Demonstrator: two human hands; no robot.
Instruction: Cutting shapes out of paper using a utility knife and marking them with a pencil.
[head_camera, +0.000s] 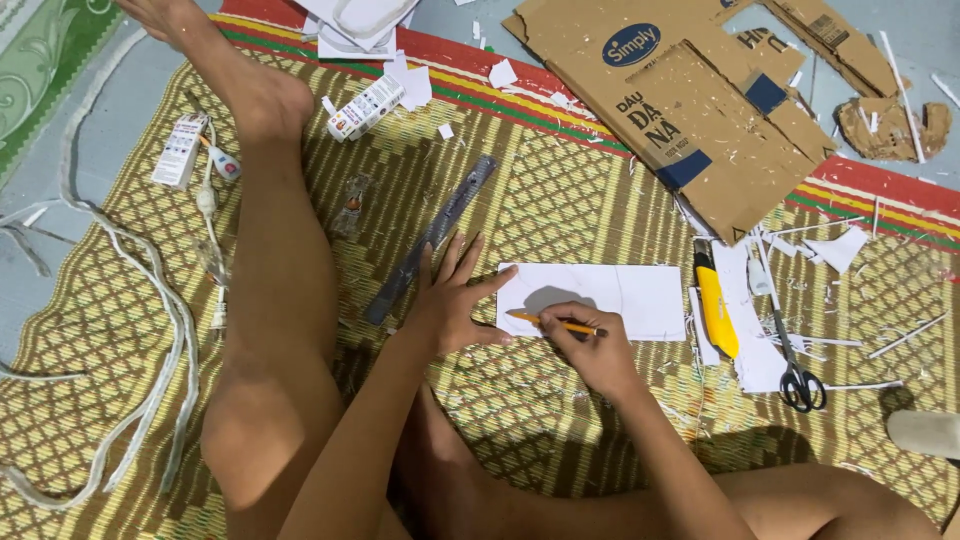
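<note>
Holding a yellow pencil (555, 324) in a tight pinch, the right hand (592, 350) rests its grip on the lower left part of a white sheet (640, 295). The pencil lies almost flat, and its tip points left, touching the sheet near its left edge. The left hand (452, 298) is spread wide, fingers apart, with its palm down on the mat (560, 200). Its thumb presses the left edge of the white sheet. The sheet lies flat on the woven yellow and brown mat, right in front of the person. Just left of the left hand lies a long grey ruler (430, 238), slanted, and the fingertips are very near it. Right of the sheet lies a yellow knife (716, 305) for cutting, and beside it are paper strips. A pair of scissors (790, 355) with black handles lies a bit farther right. Above the sheet, at the top of the mat, sits a big brown cardboard piece (690, 110) with bits cut out of it. The person's bare leg (275, 260) stretches across the mat on the left. Past the leg lie a white cord (150, 330) and two small white boxes (180, 150).
</note>
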